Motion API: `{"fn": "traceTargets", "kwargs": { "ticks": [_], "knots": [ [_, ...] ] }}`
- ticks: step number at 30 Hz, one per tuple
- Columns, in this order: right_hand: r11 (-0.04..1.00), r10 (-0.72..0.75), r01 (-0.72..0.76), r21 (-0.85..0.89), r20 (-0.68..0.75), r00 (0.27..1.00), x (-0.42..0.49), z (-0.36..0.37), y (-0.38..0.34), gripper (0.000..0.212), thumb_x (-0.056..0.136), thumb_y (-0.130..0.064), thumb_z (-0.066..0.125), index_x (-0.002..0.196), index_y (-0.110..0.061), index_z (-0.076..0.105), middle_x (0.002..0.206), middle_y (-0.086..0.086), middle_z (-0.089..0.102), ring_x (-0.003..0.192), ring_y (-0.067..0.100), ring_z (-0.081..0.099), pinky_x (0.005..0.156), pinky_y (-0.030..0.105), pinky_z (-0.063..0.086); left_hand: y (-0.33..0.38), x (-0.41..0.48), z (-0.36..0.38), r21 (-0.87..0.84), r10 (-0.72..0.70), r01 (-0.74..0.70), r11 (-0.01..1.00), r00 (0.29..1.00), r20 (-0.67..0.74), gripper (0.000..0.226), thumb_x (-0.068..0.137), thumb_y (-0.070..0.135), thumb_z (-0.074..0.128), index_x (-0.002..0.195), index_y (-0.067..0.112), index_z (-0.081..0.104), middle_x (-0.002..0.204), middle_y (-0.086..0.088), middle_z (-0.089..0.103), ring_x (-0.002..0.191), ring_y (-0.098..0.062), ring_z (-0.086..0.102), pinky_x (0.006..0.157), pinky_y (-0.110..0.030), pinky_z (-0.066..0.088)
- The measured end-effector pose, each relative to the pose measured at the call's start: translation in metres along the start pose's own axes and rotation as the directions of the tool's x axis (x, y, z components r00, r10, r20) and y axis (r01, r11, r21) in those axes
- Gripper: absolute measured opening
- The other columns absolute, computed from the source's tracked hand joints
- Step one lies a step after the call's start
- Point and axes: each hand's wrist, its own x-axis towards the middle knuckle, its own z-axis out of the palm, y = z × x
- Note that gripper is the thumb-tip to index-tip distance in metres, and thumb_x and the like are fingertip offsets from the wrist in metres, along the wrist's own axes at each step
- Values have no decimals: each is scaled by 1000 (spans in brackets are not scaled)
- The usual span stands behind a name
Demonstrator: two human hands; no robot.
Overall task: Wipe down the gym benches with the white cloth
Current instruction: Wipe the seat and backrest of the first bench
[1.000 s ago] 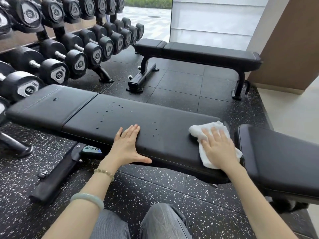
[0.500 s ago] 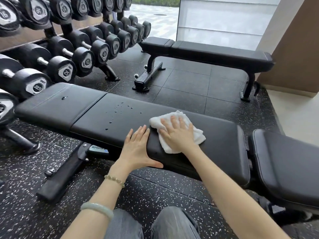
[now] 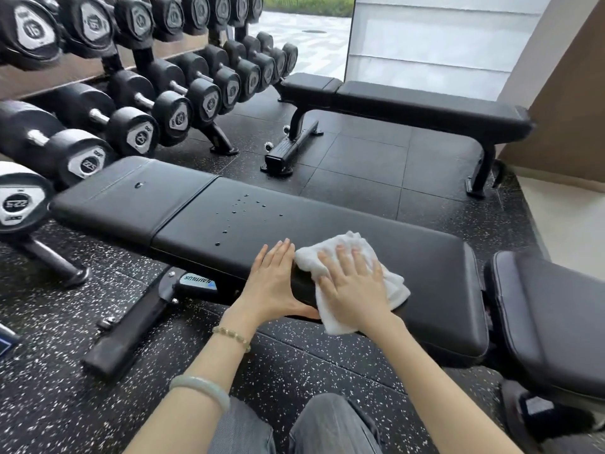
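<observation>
Hidden and cropped parts

The crumpled white cloth [image 3: 352, 276] lay mostly covered by the right hand [image 3: 355, 286]; the black padded bench at right [image 3: 556, 322] and the black dumbbell rack [image 3: 98, 60] ran past the frame edges.

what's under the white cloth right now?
The white cloth lies on the near bench pad, draped over its front edge, with the right hand flat on top. Whether the pad beneath is wet cannot be seen; droplets show further left.

Black padded bench [image 3: 327, 224], water droplets [image 3: 244, 208], white cloth [image 3: 347, 253] under right hand [image 3: 355, 286], left hand [image 3: 273, 280] flat
</observation>
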Motion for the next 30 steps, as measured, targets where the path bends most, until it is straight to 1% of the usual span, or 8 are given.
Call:
{"fn": "traceTargets", "kwargs": {
  "ticks": [2, 5, 9, 16, 22, 26, 27, 30],
  "knots": [
    [999, -35, 35, -27, 3, 999, -22, -1, 2, 83, 72, -58, -20, 150, -40, 1, 161, 0, -5, 147, 23, -6, 112, 47, -6, -11, -2, -4, 42, 42, -43, 998, 999, 25, 137, 46, 87, 52, 150, 11, 5, 158, -1, 3, 144, -12, -5, 116, -38, -12],
    [999, -28, 28, -46, -10, 1000, -23, 0, 2, 80, 74, -61, -18, 149, -42, 1, 161, 1, -4, 147, 25, -4, 112, 51, -2, -32, -7, -4, 90, 49, -47, 995, 999, -17, 132, 45, 88, 39, 150, 16, 8, 158, 3, 8, 145, -10, 0, 115, -40, -13],
    [1000, 21, -21, -1, 11, 1000, 26, -2, -8, 58, 94, -63, 9, 148, -43, 5, 160, 0, -6, 147, 25, -4, 110, 59, 2, -33, -7, -4, 91, 49, -45, 995, 998, -34, 130, 45, 86, 36, 150, 13, 12, 157, 1, 13, 145, -13, 5, 115, -40, -12],
    [987, 152, -153, 53, 16, 988, 126, -8, -20, 53, 98, -55, 12, 148, -38, 13, 160, 3, 3, 146, 27, -3, 109, 61, -2, -30, -10, -6, 103, 18, -14, 995, 999, -39, 132, 54, 79, 62, 150, 10, 2, 158, -1, 0, 145, -13, -7, 116, -39, -12],
    [989, 141, -139, 54, -30, 990, 47, 7, -42, 56, 96, -52, 7, 150, -36, 10, 161, 3, 3, 146, 26, 0, 110, 54, -3, -31, -12, -3, 63, -4, 7, 998, 998, -60, 131, 56, 75, 66, 149, 9, 1, 158, -1, -1, 144, -12, -7, 115, -35, -14],
    [996, 90, -90, 7, -27, 996, -9, 9, -49, 76, 79, -56, -16, 150, -37, 4, 161, 3, -1, 146, 26, 3, 110, 52, -3, -31, -10, -1, 32, 1, 2, 999, 997, -75, 130, 48, 84, 37, 149, 9, 5, 158, -3, 4, 144, -11, -5, 115, -34, -13],
    [996, 93, -93, 15, -12, 996, -7, 6, -48, 69, 85, -57, -10, 150, -38, 4, 161, 2, -2, 146, 26, 2, 111, 53, -2, -31, -10, -2, 22, 8, -6, 1000, 997, -77, 130, 48, 84, 36, 149, 9, 5, 158, -3, 4, 144, -11, -5, 115, -34, -13],
    [992, 111, -110, 54, -4, 994, 30, 0, -40, 53, 99, -52, 14, 150, -38, 8, 161, 0, -1, 146, 24, -1, 111, 56, 0, -33, -10, -2, 0, 21, -21, 1000, 996, -83, 128, 56, 77, 59, 149, 9, 3, 158, -2, 2, 144, -11, -6, 115, -34, -13]
  ]
}}
